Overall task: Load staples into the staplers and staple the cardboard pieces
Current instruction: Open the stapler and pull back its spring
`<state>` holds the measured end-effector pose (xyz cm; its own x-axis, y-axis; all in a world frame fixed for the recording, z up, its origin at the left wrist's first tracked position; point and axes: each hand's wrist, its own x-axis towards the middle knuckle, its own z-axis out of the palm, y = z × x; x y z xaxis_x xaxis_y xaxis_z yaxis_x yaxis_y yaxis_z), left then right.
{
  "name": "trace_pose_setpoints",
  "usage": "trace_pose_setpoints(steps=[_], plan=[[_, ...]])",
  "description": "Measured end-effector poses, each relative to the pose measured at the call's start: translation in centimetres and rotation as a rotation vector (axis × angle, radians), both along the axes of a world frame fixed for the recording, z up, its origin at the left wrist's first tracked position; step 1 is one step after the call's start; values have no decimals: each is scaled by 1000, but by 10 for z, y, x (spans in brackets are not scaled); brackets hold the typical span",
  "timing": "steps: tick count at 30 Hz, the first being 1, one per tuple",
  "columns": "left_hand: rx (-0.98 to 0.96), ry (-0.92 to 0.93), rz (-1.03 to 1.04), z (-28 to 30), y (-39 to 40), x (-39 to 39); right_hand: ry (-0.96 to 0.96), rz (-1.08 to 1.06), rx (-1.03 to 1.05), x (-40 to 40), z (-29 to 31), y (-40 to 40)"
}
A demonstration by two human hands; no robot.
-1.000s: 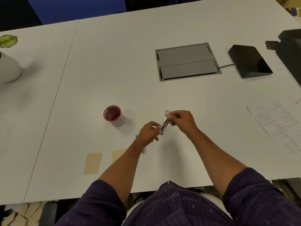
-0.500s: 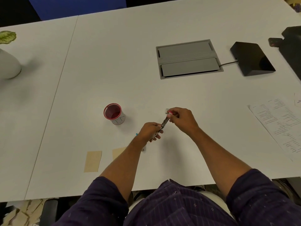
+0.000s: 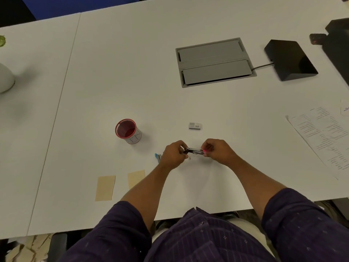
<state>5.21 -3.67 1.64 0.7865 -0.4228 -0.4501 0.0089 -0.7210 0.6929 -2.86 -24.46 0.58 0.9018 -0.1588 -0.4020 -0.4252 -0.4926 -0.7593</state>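
Observation:
A small pink stapler (image 3: 194,151) is held level just above the white table (image 3: 132,91). My left hand (image 3: 173,156) pinches its left end and my right hand (image 3: 217,151) pinches its pink right end. A small staple box (image 3: 195,126) lies on the table beyond my hands. A blue stapler (image 3: 157,157) lies partly hidden behind my left wrist. Two tan cardboard pieces (image 3: 105,188) (image 3: 135,178) lie flat at the near left; my left forearm covers a corner of the right one. A tiny pale bit (image 3: 189,158) lies under the stapler.
A red-rimmed cup (image 3: 128,131) stands to the left of my hands. A grey cable hatch (image 3: 215,62) and a black wedge-shaped device (image 3: 290,60) sit far right. Printed sheets (image 3: 324,137) lie at the right edge, a white pot (image 3: 5,78) at the far left.
The stapler has turned from slanted to level between my hands. Both hands came nearer to me, uncovering the staple box behind them.

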Motion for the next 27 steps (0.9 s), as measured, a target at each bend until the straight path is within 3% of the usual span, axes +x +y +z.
trace_pose_setpoints(steps=[6,12,17,27], plan=[[146,-172,-156,-7,-5,1,-69,63,-193,3,-6,3],[77,-137,-147,-9,-8,7,13,-142,54,10,-10,3],[232,-172,-347,-15,-8,15,61,-271,190,13,-15,0],[395,-318,-429,-30,-4,12,156,-534,253,9,-36,-5]])
